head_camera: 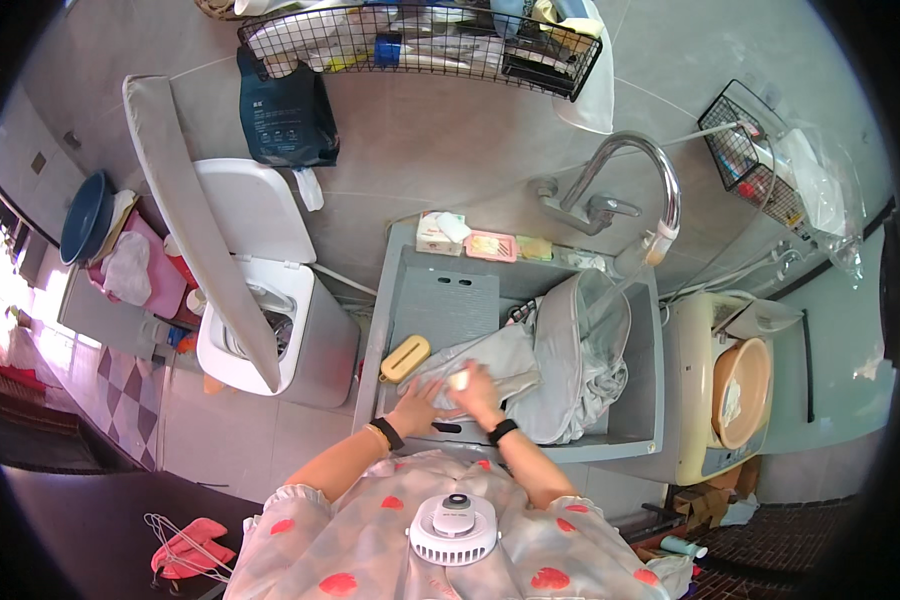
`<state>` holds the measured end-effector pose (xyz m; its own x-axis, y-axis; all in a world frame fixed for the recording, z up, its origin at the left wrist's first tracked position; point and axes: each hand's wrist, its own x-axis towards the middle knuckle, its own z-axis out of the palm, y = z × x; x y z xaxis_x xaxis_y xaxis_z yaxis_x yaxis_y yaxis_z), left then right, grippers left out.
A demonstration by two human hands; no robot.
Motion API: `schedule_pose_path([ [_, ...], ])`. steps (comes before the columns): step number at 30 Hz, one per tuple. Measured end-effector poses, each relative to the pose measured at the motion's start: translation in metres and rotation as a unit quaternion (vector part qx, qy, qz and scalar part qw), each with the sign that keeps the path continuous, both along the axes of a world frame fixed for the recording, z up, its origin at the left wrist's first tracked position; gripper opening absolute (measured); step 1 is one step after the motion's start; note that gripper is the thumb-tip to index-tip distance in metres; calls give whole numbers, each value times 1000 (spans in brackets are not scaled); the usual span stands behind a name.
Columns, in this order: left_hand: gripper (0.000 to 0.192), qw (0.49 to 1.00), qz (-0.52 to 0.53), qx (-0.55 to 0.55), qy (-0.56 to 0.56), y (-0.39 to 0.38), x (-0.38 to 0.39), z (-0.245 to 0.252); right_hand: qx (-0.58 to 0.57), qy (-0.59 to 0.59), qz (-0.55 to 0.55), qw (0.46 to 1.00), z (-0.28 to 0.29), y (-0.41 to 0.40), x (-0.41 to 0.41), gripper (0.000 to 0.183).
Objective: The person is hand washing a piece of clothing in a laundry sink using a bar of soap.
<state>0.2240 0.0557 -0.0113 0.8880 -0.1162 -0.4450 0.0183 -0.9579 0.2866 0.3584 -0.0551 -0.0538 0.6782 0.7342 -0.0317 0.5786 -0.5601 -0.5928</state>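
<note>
A pale bar, likely soap (459, 380), is in my right hand (480, 397), pressed against grey fabric (495, 360). My left hand (414, 411) lies flat on the same fabric, just left of the right hand, with its fingers apart. The fabric spreads over the ribbed washboard (442, 300) of a grey laundry sink (375, 330). On the right side of the basin it rises into a bulky, hollow piece (559, 352). A yellow oval case (405, 358) rests beside my left hand.
A chrome faucet (664, 187) arches over the basin, with what looks like water running from it. On the back ledge sit a small box (439, 234) and a pink soap dish (490, 246). A white washing machine (322, 337) stands left, a cream machine (690, 390) right.
</note>
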Motion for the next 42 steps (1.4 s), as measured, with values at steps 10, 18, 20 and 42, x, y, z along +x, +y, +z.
schedule_pose_path([
  [10, 76, 995, -13, -11, 97, 16, -24, 0, -113, -52, -102, 987, 22, -10, 35, 49],
  [18, 75, 996, 10, -30, 89, 18, -26, -9, -108, -148, 29, 983, 2, 6, -2, 52],
  [20, 74, 996, 15, -34, 84, 18, -28, -10, -149, -132, -29, 980, 2, -5, 25, 52],
  [42, 70, 989, 37, -49, 131, 25, -32, 4, -40, -194, 158, 968, 2, -4, -9, 53],
])
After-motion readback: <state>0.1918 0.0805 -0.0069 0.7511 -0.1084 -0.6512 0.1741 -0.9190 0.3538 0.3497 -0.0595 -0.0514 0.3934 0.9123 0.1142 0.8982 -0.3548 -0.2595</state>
